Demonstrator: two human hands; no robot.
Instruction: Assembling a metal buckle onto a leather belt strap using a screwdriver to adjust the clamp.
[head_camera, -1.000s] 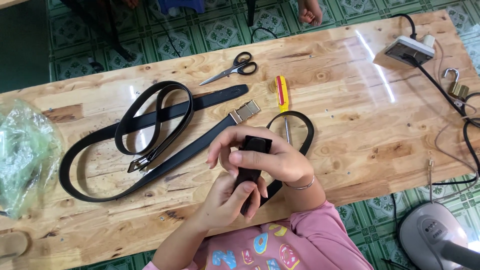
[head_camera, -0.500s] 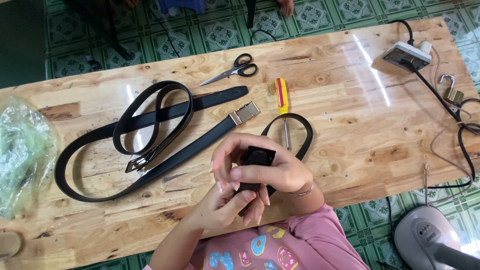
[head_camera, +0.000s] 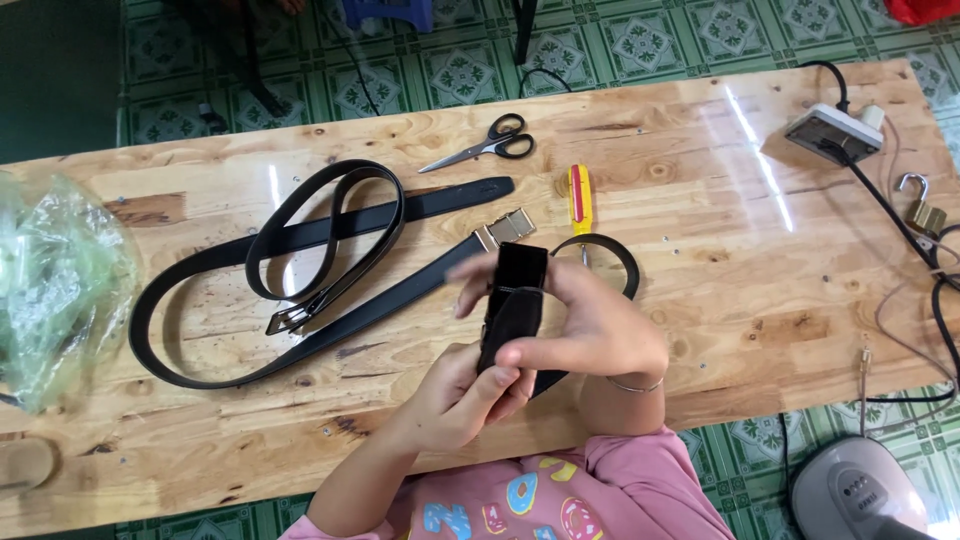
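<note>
Seen from above: both hands gripping one black belt end (head_camera: 512, 300), held upright just above the near table edge. Left hand (head_camera: 462, 395) pinching its lower part, right hand (head_camera: 590, 335) wrapped round the middle, fingers blurred. Seemingly mid-way: this strap in work, two more belts (head_camera: 300, 260) lying looped and untouched to the left. Farther back: scissors (head_camera: 490, 145), a yellow-and-red tool (head_camera: 580, 195). Pale wooden table (head_camera: 700, 250); plastic bag (head_camera: 55, 280) at left; power strip (head_camera: 832, 130) and padlock (head_camera: 922, 205) at right; green patterned floor tiles (head_camera: 450, 60).

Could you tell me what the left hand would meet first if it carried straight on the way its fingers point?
The left hand points up and right and already touches the dark strap piece; past it comes the right hand, though depth is unclear.
</note>
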